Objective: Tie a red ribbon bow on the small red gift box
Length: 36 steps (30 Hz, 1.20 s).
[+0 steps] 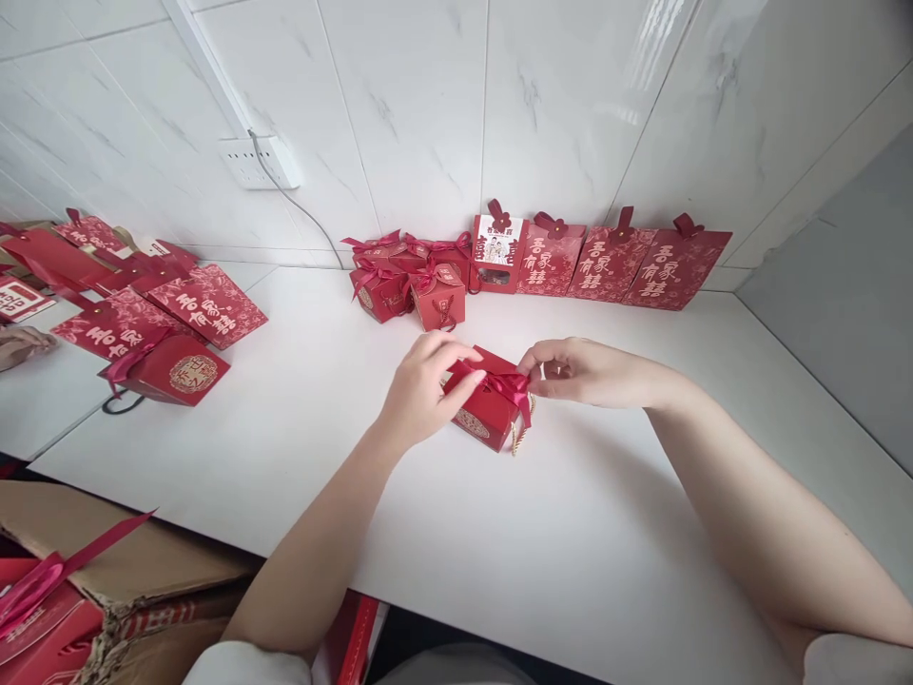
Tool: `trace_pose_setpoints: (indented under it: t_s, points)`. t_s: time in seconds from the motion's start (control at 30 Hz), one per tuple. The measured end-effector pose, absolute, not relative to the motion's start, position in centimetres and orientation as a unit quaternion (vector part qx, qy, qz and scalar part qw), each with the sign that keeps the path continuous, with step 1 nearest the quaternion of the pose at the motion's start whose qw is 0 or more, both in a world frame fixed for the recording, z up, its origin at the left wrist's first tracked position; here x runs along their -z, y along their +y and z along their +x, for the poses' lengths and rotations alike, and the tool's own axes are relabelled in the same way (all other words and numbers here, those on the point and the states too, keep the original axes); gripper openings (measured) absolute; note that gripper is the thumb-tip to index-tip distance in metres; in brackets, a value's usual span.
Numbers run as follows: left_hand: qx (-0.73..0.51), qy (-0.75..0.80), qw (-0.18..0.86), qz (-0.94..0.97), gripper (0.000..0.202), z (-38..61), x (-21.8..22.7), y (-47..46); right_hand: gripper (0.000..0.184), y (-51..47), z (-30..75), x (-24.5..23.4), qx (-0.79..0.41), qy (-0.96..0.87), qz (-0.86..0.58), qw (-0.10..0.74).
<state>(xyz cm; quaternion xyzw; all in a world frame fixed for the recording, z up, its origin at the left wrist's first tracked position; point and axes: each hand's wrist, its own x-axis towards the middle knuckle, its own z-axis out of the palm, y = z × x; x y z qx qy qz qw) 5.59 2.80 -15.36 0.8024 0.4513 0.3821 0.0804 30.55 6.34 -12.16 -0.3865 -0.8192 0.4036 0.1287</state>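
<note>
Observed on the white worktop: one red gift box, set down between the two hands, with a ribbon bow across its top and a gold cord handle hanging at its right end. The right hand has thumb and forefinger pinching the bow's right side. The left hand curls thumb and forefinger about its left side — whether they close on the ribbon, I cannot tell. In my judgement the step in hand is shaping or tightening the bow, which appears already formed. The next move would call for a light, even pull on both sides — too hard a tug could skew the knot. Small ribboned boxes stand behind, near the wall, beside a row of patterned bags.
</note>
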Motion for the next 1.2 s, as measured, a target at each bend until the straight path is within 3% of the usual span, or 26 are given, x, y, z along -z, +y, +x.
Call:
trace_pose_setpoints:
  t_s: [0.07, 0.23, 0.5, 0.67, 0.87, 1.0, 1.07, 1.2]
  points:
    - [-0.379, 0.437, 0.08, 0.811, 0.017, 6.4, 15.9, 2.6, 0.023, 6.5, 30.3, 12.5, -0.433, -0.816, -0.36, 0.132]
    - [-0.379, 0.442, 0.135, 0.802, 0.016, 6.7, 17.2, 3.2, 0.029, 6.7, 29.4, 13.8, -0.504, -0.77, -0.315, 0.232]
    - [-0.395, 0.458, 0.18, 0.776, 0.007, 6.6, 17.3, 3.4, 0.037, 6.5, 28.1, 14.6, -0.524, -0.682, -0.38, 0.341]
    - [-0.405, 0.475, 0.18, 0.76, 0.005, 7.1, 17.6, 3.3, 0.044, 6.8, 27.4, 15.5, -0.596, -0.608, -0.368, 0.375]
    - [-0.411, 0.488, 0.198, 0.744, 0.002, 7.3, 17.8, 3.2, 0.043, 6.6, 27.5, 15.2, -0.665, -0.574, -0.334, 0.341]
    - [-0.427, 0.509, 0.209, 0.718, 0.005, 7.7, 18.1, 3.2, 0.058, 6.2, 27.4, 14.8, -0.708, -0.551, -0.309, 0.316]
    - [-0.433, 0.518, 0.221, 0.704, 0.007, 7.9, 18.3, 3.3, 0.064, 6.1, 27.4, 14.7, -0.7, -0.563, -0.313, 0.308]
    - [-0.425, 0.546, 0.254, 0.676, 0.007, 7.9, 18.4, 3.5, 0.059, 5.8, 27.5, 14.3, -0.641, -0.613, -0.361, 0.287]
